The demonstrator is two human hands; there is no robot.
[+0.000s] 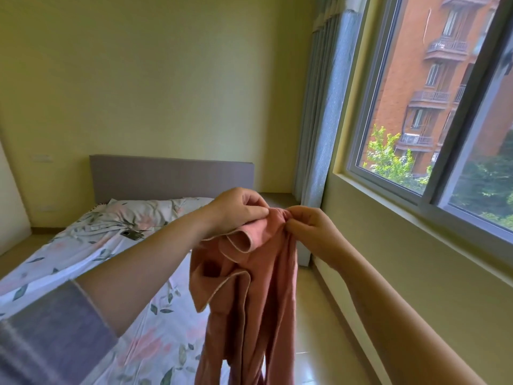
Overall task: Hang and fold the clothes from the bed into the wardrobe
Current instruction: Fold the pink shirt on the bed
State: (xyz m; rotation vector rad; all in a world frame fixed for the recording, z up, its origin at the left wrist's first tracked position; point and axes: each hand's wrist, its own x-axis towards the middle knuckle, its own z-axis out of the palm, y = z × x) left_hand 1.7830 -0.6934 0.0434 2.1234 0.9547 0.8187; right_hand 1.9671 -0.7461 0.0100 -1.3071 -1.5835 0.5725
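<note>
Both hands, left hand (238, 209) and right hand (308, 226), pinch the top edge of a limp salmon-pink cloth garment (244, 301) hanging below them, beside the floral-sheeted bed (83, 262) at left; apparently finding its shape, next spreading it for hanging or folding.

Nothing legible anywhere: no lettering to read on the dusty-pink cloth garment (249, 301), pale floral bedsheet (83, 259) or dark flat phone (132, 234).
</note>
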